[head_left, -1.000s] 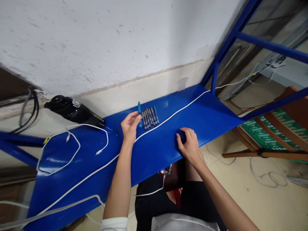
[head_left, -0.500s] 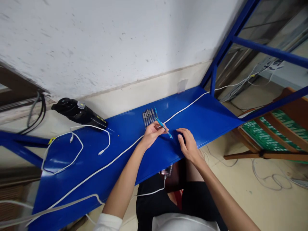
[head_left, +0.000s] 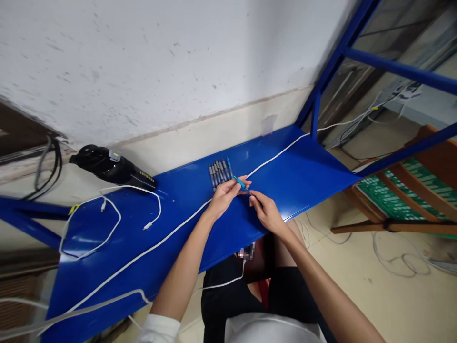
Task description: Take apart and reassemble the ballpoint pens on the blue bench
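Blue pen point(head_left: 239, 182) — slim, straight — finger-pinched in left hand point(head_left: 222, 199), right hand point(head_left: 268, 213) pinching its end

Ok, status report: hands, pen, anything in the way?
Left fingers holding blue pen. Right fingers at its near end, grip unclear. White cable crossing blue tabletop, apparently not blocking.

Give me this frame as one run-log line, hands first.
left hand: holding blue pen | right hand: at pen's near end | row of pens: on blue table
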Available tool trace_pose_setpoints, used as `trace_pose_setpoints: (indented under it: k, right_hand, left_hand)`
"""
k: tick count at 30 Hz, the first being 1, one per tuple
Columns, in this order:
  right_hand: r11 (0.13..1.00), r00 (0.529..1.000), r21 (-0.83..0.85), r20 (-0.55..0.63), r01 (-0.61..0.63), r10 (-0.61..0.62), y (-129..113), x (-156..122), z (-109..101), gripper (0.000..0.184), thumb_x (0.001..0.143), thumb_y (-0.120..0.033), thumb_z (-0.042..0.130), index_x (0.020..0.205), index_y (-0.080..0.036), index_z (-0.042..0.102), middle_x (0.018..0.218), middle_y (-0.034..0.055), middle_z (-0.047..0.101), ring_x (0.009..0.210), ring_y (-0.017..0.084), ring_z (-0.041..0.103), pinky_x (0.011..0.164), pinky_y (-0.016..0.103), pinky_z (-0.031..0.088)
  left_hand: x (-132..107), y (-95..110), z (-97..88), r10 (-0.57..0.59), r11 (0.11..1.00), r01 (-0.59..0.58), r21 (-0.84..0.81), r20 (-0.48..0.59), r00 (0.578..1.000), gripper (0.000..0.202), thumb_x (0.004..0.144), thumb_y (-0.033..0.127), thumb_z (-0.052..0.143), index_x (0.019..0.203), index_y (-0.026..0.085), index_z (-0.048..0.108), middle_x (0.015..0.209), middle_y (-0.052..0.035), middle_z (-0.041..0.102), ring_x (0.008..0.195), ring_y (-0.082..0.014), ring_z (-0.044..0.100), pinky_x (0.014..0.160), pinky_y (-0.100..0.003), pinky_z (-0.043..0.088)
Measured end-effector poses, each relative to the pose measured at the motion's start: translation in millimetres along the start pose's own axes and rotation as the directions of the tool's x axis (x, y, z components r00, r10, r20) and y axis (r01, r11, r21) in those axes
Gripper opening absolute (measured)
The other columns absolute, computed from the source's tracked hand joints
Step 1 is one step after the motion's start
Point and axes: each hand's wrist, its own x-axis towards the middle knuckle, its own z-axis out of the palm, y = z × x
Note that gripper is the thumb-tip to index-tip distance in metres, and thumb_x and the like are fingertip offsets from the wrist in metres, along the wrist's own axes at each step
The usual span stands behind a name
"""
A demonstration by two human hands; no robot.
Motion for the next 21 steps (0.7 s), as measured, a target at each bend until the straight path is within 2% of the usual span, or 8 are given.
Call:
trace_pose_setpoints:
  k: [4, 9, 14, 17, 19, 21]
  right_hand:
    - [1.000, 1.000, 0.008, 0.001, -0.010, 0.010, -2.6, 0.0, -0.5, 0.041, 0.117, -0.049, 0.041, 0.119, -0.021, 0.071, 0.084, 0.0038, 0.068, 0.073, 0.021, 0.062, 0.075, 0.033, 0.055]
    - [1.000, 1.000, -0.004, 0.015, -0.007, 0.007, -5.9, 0.0, -2.2, 0.042, 0.117, -0.049, 0.040, 0.112, -0.022, 0.072, 0.082, 0.0028, 0.066, 0.070, 0.020, 0.062, 0.072, 0.032, 0.051]
    - [0.999, 1.000, -0.034, -0.006, 0.011, -0.012, -5.9, 1.2, -2.6, 0.039, 0.115, -0.050, 0.045, 0.111, -0.023, 0.072, 0.083, 0.0038, 0.071, 0.070, 0.021, 0.065, 0.075, 0.033, 0.053]
    - [1.000, 1.000, -0.026, -0.021, 0.011, -0.012, -4.3, 1.5, -1.2, 0.036, 0.115, -0.049, 0.049, 0.112, -0.022, 0.073, 0.086, 0.0045, 0.073, 0.072, 0.021, 0.067, 0.076, 0.033, 0.054]
    - [1.000, 1.000, -0.015, -0.023, 0.007, -0.007, -3.9, 1.6, -0.7, 0.034, 0.114, -0.049, 0.050, 0.111, -0.022, 0.072, 0.085, 0.0044, 0.072, 0.074, 0.022, 0.067, 0.076, 0.033, 0.053]
    - [1.000, 1.000, 0.000, -0.020, -0.008, 0.008, -3.7, 1.6, -0.7, 0.033, 0.113, -0.049, 0.052, 0.110, -0.023, 0.071, 0.087, 0.0044, 0.073, 0.076, 0.022, 0.068, 0.077, 0.034, 0.053]
  left_hand:
    - [-0.3, 0.1, -1.7, 0.005, 1.000, -0.005, -0.005, -0.019, 1.000, 0.042, 0.097, 0.045, 0.082, 0.133, 0.023, 0.081, 0.127, -0.0129, 0.082, 0.129, -0.0298, 0.073, 0.109, -0.041, 0.057]
    - [1.6, -3.0, -3.1, 0.056, 0.996, -0.047, 0.078, -0.115, 0.992, 0.030, 0.091, 0.046, 0.087, 0.104, 0.019, 0.088, 0.117, -0.0128, 0.085, 0.114, -0.0287, 0.078, 0.101, -0.040, 0.060]
    - [1.9, -1.3, -2.2, 0.101, 0.976, -0.056, 0.209, -0.207, 0.973, 0.026, 0.087, 0.044, 0.090, 0.093, 0.018, 0.089, 0.103, -0.0101, 0.087, 0.099, -0.0268, 0.079, 0.096, -0.039, 0.060]
    - [3.6, -1.3, -2.9, 0.104, 0.977, -0.048, 0.209, -0.263, 0.959, 0.027, 0.079, 0.042, 0.096, 0.086, 0.018, 0.087, 0.092, -0.0077, 0.086, 0.088, -0.0241, 0.079, 0.090, -0.037, 0.060]
    - [5.1, -1.5, -3.8, 0.107, 0.984, -0.060, 0.169, -0.283, 0.953, 0.030, 0.072, 0.041, 0.101, 0.084, 0.019, 0.084, 0.083, -0.0040, 0.083, 0.079, -0.0200, 0.076, 0.082, -0.032, 0.059]
    - [5.7, -0.9, -4.6, 0.110, 0.989, -0.080, 0.127, -0.250, 0.962, 0.035, 0.070, 0.039, 0.103, 0.092, 0.021, 0.083, 0.081, -0.0019, 0.082, 0.077, -0.0176, 0.075, 0.079, -0.029, 0.057]
